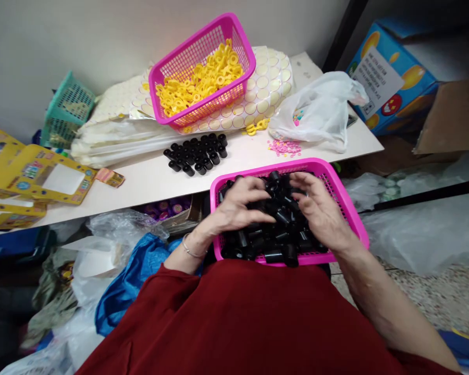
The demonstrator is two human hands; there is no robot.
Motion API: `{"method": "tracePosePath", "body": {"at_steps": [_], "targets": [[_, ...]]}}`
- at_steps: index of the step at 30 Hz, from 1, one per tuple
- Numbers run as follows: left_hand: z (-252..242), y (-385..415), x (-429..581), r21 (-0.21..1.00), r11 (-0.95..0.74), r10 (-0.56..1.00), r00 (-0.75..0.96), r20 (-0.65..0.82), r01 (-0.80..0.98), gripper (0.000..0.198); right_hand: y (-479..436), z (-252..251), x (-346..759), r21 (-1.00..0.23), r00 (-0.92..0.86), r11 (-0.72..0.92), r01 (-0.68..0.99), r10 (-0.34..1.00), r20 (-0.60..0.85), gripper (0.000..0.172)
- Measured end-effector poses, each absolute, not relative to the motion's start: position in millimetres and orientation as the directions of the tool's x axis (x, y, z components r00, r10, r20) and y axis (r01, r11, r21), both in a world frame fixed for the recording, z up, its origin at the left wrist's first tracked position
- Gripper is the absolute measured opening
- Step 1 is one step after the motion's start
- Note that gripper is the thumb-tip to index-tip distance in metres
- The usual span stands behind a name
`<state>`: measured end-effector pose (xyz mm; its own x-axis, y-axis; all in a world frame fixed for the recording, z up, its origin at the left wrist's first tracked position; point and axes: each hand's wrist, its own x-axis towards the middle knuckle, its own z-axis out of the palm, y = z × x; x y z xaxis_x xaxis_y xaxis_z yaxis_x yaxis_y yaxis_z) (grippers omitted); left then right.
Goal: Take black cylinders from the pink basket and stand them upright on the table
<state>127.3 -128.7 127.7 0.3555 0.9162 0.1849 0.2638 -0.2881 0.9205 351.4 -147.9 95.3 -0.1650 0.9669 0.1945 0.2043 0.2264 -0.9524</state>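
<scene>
A pink plastic basket [355, 219] full of small black cylinders [282, 216] rests at my lap, below the shelf edge. My left hand [244, 204] reaches over its left side, fingers apart and touching the cylinders. On the other side my right hand [316, 205] is among the cylinders with its fingers curved and spread; I make out nothing gripped in either hand. Beyond the basket, a cluster of black cylinders [197, 153] stands mostly upright on the white shelf [140, 182].
A second pink basket [164, 117] holds yellow ring-shaped pieces [203, 78], atop sticker sheets [263, 78]. Small pink bits [284, 148] lie by a white plastic bag [316, 112]. Yellow cartons [50, 172] stand left, a blue box [391, 78] right.
</scene>
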Motion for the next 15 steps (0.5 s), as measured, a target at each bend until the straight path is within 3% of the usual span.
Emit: {"method": "tracePosePath", "body": {"at_steps": [2,4,6,9,11,15], "targets": [[110,-118,85,0.909,-0.241,0.959,-0.059,0.277,0.340,0.043,-136,90,375,-0.900,-0.121,0.199,0.389,0.979,0.164,0.049],[87,-105,36,0.925,-0.121,0.812,-0.501,0.301,0.359,0.046,-126,79,396,-0.822,-0.124,0.171,0.543,0.985,0.123,0.028],[65,-91,-9,0.935,-0.062,0.702,-0.651,0.289,0.349,0.043,-122,68,410,-0.741,-0.176,0.178,0.647,0.981,0.082,0.019],[45,-72,-55,0.939,0.003,0.604,-0.749,0.274,0.345,0.050,-119,58,411,-0.644,-0.311,0.272,0.715,0.949,0.055,0.026],[40,-62,-71,0.938,0.014,0.625,-0.736,0.262,0.346,0.057,-116,59,402,-0.598,-0.405,0.338,0.726,0.914,0.026,0.033],[43,-45,-80,0.927,-0.037,0.882,-0.424,0.206,0.373,0.060,-108,65,377,-0.553,-0.527,0.389,0.737,0.843,-0.109,0.041]]}}
